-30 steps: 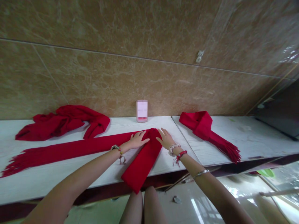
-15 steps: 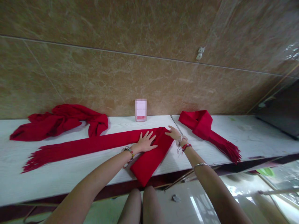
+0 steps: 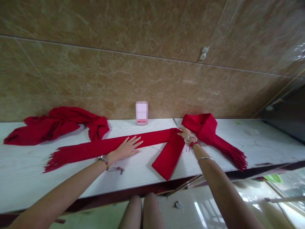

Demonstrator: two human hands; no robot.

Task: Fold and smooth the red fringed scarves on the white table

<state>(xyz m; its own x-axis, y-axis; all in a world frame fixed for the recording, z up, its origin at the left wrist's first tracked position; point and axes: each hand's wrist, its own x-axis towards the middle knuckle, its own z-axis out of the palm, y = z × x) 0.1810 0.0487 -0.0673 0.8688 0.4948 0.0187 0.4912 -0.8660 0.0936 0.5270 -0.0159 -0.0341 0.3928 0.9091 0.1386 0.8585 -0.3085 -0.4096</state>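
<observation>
A long red scarf [image 3: 150,137] lies across the counter, its fringed end to the left and its right part folded down at an angle toward the front edge. My left hand [image 3: 127,148] rests flat and open on the straight length, fingers spread. At the upper right fold corner, my right hand [image 3: 185,133] has its fingers closed on the scarf; its fingertips are partly hidden. Just right of that hand lies a second red scarf [image 3: 206,127], looped over itself with its fringe toward the front right. A crumpled red cloth [image 3: 64,124] lies at the back left.
A phone [image 3: 142,113] with a blurred screen leans upright against the brown tiled wall [image 3: 114,79]. The white counter [image 3: 133,171] runs along the wall, with a seam near the right hand. A small white cat-shaped hook [image 3: 204,53] is on the wall. My knees are below the front edge.
The long scarf has shifted right, its fringe and folded part with it. My left hand has slid left along it. My right hand has moved slightly right with the fold corner.
</observation>
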